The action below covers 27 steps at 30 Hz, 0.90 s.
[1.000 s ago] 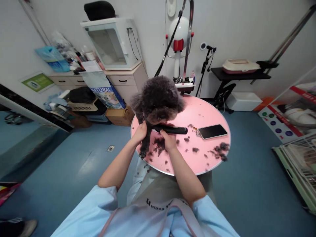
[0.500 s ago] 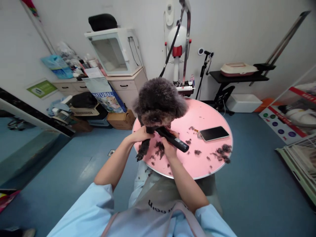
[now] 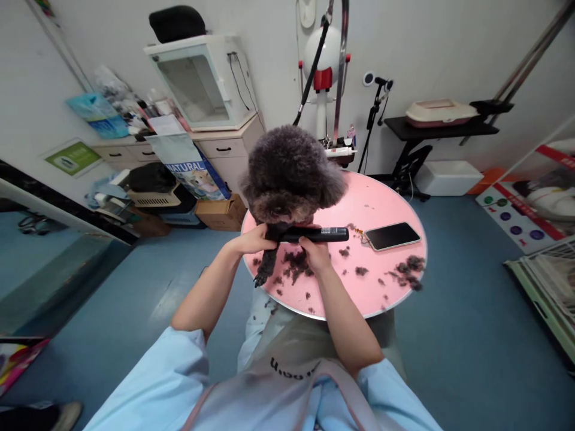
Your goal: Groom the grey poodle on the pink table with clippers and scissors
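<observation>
A dark curly-haired dog (image 3: 291,170) sits facing me on a round pink table (image 3: 381,191). My left hand (image 3: 252,240) is closed around the dog's front leg (image 3: 268,263), which hangs over the table edge. My right hand (image 3: 315,252) grips a black clipper (image 3: 317,234), held level with its head against the dog's chest below the chin. Cut tufts of dark hair (image 3: 296,268) lie under both hands.
A black phone (image 3: 392,236) lies on the table's right side, with more hair clumps (image 3: 411,266) near the rim. A grooming arm and dryer (image 3: 330,66) stand behind the dog. Cabinets, bags and boxes (image 3: 188,167) crowd the back left; a wire cage (image 3: 550,287) stands right.
The clipper has swung from tilted down-right back to level under the dog's chin. My left hand keeps hold of the front leg. The camera view shifted slightly.
</observation>
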Available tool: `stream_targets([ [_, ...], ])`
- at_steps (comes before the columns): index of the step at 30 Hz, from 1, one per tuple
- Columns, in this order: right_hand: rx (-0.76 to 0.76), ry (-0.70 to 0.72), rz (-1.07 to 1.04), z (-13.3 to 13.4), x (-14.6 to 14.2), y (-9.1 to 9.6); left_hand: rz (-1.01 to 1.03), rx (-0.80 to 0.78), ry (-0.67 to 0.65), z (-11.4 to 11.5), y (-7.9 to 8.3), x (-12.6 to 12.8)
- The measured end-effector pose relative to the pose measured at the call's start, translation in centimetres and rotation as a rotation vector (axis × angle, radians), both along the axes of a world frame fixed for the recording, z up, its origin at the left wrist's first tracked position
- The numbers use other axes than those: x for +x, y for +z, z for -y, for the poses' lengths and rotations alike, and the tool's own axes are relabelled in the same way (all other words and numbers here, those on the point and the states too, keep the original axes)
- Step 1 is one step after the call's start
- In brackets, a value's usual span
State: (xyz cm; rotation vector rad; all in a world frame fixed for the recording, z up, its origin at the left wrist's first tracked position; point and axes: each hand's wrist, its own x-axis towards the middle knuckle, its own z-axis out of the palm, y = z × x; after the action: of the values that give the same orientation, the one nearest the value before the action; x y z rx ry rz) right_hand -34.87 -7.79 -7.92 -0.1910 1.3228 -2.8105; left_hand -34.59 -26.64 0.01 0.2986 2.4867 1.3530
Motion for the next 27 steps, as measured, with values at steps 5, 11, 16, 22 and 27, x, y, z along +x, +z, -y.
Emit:
stream_targets([
  [5,-0.126,-0.075,0.106,-0.3,-0.2,-0.3,0.039,0.017,-0.014,-0.4,-0.3,0.1],
  [11,0.057,0.010,0.063,0.6,-0.9,-1.2,0.050,0.045,0.003,-0.1,-0.7,0.3],
  [16,0.020,-0.005,0.142,0.5,-1.0,-0.6,0.043,0.093,0.007,-0.2,-1.3,0.5],
  [22,-0.098,-0.026,0.210,1.8,-0.4,-0.2,0.061,0.127,0.061,-0.4,-1.0,1.1],
  [27,0.100,0.174,0.145,2.3,0.7,-1.3,-0.036,0.177,0.153,-1.2,-2.1,1.1],
])
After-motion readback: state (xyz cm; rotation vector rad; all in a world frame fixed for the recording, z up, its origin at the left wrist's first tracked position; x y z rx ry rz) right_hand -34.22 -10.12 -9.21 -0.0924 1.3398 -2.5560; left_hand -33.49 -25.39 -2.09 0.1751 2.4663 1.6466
